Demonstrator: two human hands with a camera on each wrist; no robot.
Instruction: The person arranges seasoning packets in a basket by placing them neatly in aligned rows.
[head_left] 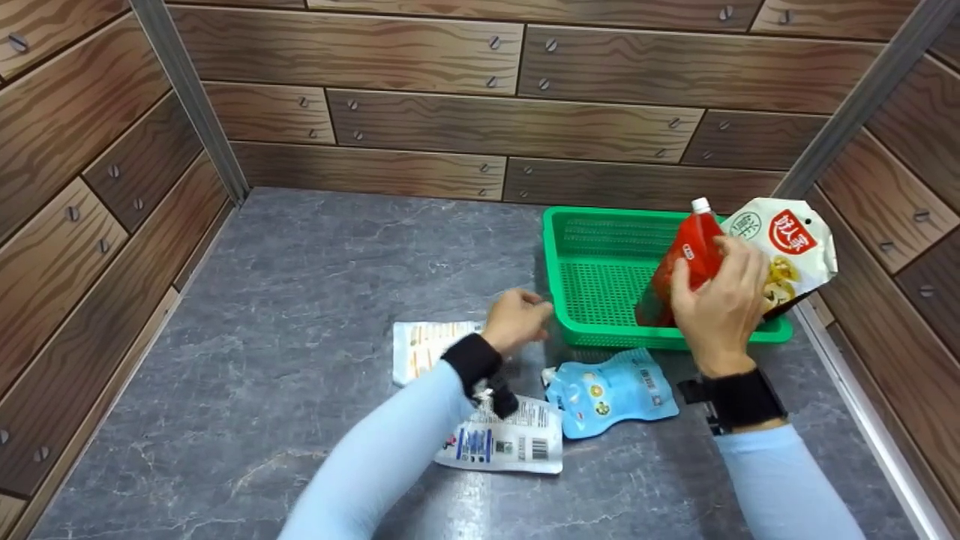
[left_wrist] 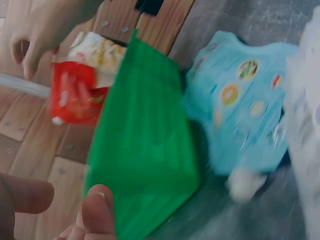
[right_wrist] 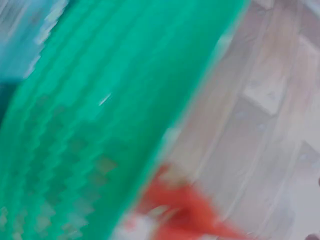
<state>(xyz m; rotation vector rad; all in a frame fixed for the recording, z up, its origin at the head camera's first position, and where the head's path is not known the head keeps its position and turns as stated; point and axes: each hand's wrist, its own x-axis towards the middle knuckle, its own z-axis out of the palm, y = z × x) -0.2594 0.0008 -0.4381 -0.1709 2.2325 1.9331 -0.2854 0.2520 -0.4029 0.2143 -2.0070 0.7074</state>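
Observation:
A red spouted pouch (head_left: 684, 251) with a white cap leans upright inside the green basket (head_left: 559, 330). Behind it to the right, a white food pouch (head_left: 814, 244) tilts out over the rim. My right hand (head_left: 721, 304) hovers by the red pouch, thumb and fingers spread; in the left wrist view this hand (left_wrist: 42, 35) looks apart from the pouches. At the basket's near left corner is my left hand (head_left: 517, 321), fingers loosely bent and nothing in them. The right wrist view is blurred and shows the basket side (right_wrist: 110, 100).
On the grey tabletop (head_left: 300, 300), a light blue spouted pouch (head_left: 611, 394) lies just in front of the basket. A silver-white pouch (head_left: 517, 442) and another pale pouch (head_left: 420, 349) lie partly under the left arm. Wood-patterned walls (head_left: 420, 120) enclose the table at the back and sides.

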